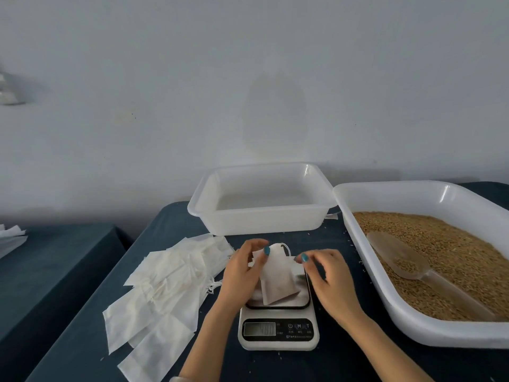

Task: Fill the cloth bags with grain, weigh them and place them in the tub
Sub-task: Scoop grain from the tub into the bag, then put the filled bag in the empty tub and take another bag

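A filled cloth bag [276, 274] with a drawstring lies tilted on the platform of a white digital scale [278, 330]. My left hand [243, 271] holds the bag's upper left edge, thumb on its top. My right hand [327, 277] hovers at the bag's right side with fingers curled, fingertips near its top corner; whether it touches is unclear. An empty white tub [264, 216] stands just behind the scale. A larger white tub [385, 307] of brown grain [454, 260] stands at the right, with a clear plastic scoop [405, 260] lying in the grain.
A spread pile of several empty cloth bags [162, 285] lies left of the scale on the dark blue tablecloth [82, 354]. A second dark table [49, 260] with more white cloth [11, 238] is at far left. Loose grains dot the cloth near the scale.
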Available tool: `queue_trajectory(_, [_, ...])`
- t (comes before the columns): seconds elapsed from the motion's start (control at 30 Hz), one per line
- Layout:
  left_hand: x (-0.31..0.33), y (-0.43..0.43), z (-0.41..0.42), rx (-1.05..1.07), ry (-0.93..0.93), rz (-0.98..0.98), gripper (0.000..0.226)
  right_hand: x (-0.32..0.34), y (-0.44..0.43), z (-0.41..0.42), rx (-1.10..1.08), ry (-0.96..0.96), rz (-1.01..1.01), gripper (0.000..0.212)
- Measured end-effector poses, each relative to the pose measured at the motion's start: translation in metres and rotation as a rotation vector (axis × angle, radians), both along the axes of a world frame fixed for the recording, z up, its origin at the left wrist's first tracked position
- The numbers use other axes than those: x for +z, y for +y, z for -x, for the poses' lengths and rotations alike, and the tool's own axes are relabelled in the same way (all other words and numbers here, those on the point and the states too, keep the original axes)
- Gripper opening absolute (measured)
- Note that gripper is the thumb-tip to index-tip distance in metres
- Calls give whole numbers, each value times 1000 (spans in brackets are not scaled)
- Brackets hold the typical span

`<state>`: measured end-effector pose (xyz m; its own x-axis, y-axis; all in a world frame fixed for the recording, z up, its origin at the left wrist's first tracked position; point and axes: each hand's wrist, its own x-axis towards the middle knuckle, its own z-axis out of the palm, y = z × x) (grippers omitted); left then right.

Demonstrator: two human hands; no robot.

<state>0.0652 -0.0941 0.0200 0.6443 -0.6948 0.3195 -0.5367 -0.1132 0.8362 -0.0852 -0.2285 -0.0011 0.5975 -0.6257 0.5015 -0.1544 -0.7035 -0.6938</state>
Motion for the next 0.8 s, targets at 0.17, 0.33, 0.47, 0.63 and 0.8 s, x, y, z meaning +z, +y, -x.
queue_trajectory(0.17, [-7,8,-5,102,-59,-23,27,-10,-9,8,-23,-140,-224,32])
queue_trajectory(0.33, [-10,15,-8,172,-92,-9,28,-13,-15,8,-24,-233,-413,39])
queue_trajectory(0.47, [-8,19,-9,213,-81,10,31,-14,-15,8,-30,-225,-426,41])
queue_trajectory(0.63, [-8,21,-10,226,-63,25,30,-14,-15,8,-25,-228,-430,42])
queue_trajectory(0.8, [-10,20,-11,224,-158,-42,27,-16,-15,8,-26,-220,-435,44])
